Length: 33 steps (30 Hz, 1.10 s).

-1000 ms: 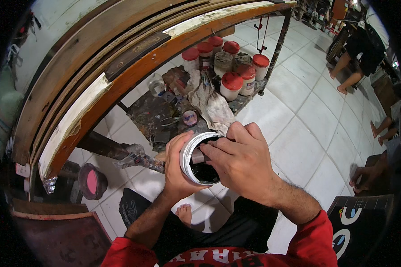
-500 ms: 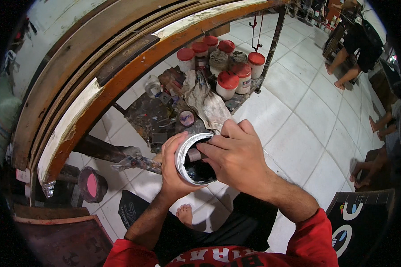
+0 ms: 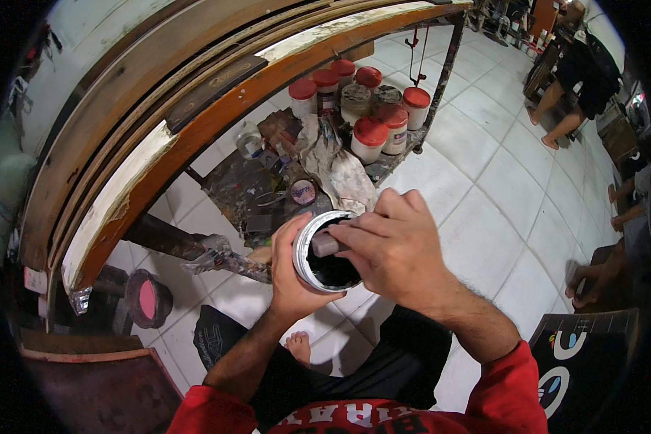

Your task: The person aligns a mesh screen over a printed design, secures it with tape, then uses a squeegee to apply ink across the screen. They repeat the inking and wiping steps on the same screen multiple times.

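Observation:
My left hand (image 3: pixel 288 278) is wrapped round the side of a white plastic jar (image 3: pixel 301 262), held tilted in front of me. Glossy black paint (image 3: pixel 334 272) fills part of it and coats the inner wall. Between its fingers and thumb, my right hand (image 3: pixel 401 253) pinches a flat grey-brown stick (image 3: pixel 327 244) over the jar's mouth. The stick's lower end reaches inside the rim; whether it touches the paint I cannot tell.
Several red-lidded jars (image 3: pixel 369 137) stand on a low shelf beyond, beside a stained rag (image 3: pixel 343 177) and a small round container (image 3: pixel 303 192). A wooden frame (image 3: pixel 145 173) arches at left above a bowl of pink paint (image 3: pixel 148 299). A person (image 3: pixel 573 90) stands far right.
Both hands and the jar have shifted slightly right. More of the stick shows above the paint, and its angle has changed a little.

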### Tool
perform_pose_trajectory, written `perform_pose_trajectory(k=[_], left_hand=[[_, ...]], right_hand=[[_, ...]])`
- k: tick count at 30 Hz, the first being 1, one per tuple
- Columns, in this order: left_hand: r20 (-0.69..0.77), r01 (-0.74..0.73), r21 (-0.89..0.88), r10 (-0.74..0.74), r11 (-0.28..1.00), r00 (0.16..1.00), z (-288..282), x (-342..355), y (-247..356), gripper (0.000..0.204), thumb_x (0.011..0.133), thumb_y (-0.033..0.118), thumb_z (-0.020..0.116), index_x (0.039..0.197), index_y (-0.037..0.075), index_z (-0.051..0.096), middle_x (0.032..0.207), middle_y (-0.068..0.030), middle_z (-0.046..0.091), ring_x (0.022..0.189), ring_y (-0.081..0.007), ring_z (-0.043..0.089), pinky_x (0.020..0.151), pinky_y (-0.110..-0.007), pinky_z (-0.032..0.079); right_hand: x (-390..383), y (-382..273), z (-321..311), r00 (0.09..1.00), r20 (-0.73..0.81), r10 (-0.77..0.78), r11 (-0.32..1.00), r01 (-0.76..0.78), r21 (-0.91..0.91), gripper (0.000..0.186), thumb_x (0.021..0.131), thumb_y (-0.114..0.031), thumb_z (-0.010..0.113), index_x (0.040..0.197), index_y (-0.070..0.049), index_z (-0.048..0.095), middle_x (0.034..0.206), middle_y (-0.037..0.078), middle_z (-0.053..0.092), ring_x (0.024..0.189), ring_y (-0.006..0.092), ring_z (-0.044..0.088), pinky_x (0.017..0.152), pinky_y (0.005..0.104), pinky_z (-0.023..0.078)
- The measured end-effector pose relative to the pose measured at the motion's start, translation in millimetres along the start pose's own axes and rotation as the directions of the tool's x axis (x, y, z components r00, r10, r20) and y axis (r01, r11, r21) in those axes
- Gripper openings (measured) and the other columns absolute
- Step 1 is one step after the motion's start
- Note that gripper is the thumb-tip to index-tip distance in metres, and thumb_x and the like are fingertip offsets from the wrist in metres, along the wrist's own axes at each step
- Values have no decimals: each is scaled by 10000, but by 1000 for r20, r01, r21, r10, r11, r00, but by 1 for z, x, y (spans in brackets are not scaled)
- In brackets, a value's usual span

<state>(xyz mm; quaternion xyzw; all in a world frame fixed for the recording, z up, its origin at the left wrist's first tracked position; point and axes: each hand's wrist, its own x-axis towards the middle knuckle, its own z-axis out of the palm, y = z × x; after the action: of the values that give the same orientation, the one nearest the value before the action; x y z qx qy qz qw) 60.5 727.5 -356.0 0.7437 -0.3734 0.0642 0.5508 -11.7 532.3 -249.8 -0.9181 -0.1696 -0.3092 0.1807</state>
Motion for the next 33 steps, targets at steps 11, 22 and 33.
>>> perform_pose_trajectory(k=[11,22,33], left_hand=[[3,-126,126,127,984,992,2,5,6,1183,539,252,1008,1506,35,362,1489,-193,456,1391,-339,474,1180,-471,369],[-120,101,-14,-102,995,987,12,4,-4,1104,561,219,982,1481,46,397,1422,-188,508,1347,-386,472,1143,-510,370],[-75,110,-32,-113,993,991,10,9,-11,1121,635,198,983,1517,22,315,1413,-180,522,1337,-273,546,1142,-430,439]], right_hand=[[-7,0,-11,989,132,59,998,-58,-6,272,722,-188,832,971,-112,756,853,-18,684,875,216,548,776,390,386],[-10,25,-36,946,-82,315,935,-294,200,320,797,-160,872,1056,-6,764,839,96,732,784,231,568,749,361,437],[-13,44,-25,690,160,706,377,-557,740,301,962,-159,766,1154,70,730,1002,85,755,905,140,694,866,296,554]])
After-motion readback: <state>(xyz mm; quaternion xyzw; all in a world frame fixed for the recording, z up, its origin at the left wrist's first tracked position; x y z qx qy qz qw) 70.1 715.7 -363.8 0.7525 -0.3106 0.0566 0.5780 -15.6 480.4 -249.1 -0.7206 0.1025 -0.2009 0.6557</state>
